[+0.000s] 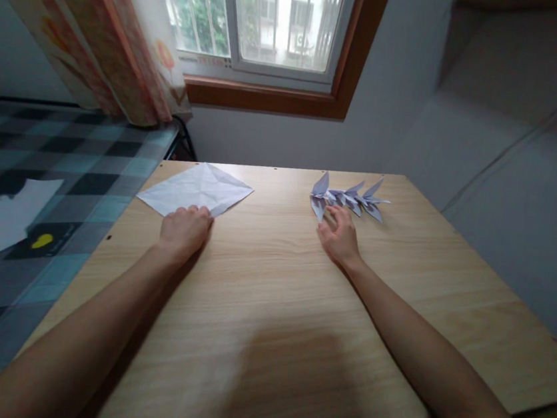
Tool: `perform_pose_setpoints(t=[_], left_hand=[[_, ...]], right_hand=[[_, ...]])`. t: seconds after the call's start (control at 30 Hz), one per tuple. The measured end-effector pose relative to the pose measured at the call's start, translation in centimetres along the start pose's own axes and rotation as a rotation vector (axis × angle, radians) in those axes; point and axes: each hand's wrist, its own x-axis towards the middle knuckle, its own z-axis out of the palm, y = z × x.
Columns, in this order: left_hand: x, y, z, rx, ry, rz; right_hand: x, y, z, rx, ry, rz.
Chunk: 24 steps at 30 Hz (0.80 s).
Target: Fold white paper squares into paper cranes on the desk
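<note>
My left hand (186, 233) lies over the near corner of a white, creased square of paper (198, 186), fingers curled down and closed at its edge. The fingertips are hidden beneath the hand. On the right, my right hand (340, 235) rests on the table just in front of a row of folded paper cranes (347, 197). Its fingers are bent but apart, with the fingertips beside the leftmost crane. Whether they touch it I cannot tell. The cranes stand close together, wings raised and pointed.
Both hands are over a pale wooden table (249, 286). Left of it is a checked cloth surface (106, 176) with torn white paper (0, 224) on it. A curtain (127, 37) and window (284, 22) are behind. A cable (506, 151) runs along the right wall.
</note>
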Motion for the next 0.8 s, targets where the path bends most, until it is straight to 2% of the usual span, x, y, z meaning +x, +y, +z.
perform_pose_setpoints(t=[0.13,0.33,0.47,0.57,0.6,0.67,0.73,0.8], left_hand=[[0.4,0.5,-1.0,0.006,-0.037,0.010],[0.9,-1.8,-1.4,0.018,-0.104,0.166],[0.6,-2.5,-1.5,0.032,-0.031,0.097],[-0.5,-1.1,-2.4,-0.019,0.061,0.085],[-0.9,-0.4,-2.9,-0.098,0.101,0.090],[-2.0,1.3,-4.2,-0.396,0.135,0.164],[-3.0,2.9,-5.7,-0.822,0.116,0.245],[-3.9,4.2,-7.0,-1.249,0.074,0.237]], right_hand=[[-0.4,-0.2,0.0,0.010,-0.007,-0.005],[-0.6,-0.4,-0.1,0.028,-0.005,-0.012],[-0.6,-0.6,-0.1,0.050,0.020,-0.010],[-0.5,-0.7,-0.2,0.066,0.043,0.006],[-0.5,-0.7,-0.2,0.073,0.051,0.015],[-0.5,-0.7,-0.3,0.093,0.074,0.037],[-0.5,-0.7,-0.4,0.116,0.103,0.060],[-0.5,-0.7,-0.4,0.147,0.131,0.076]])
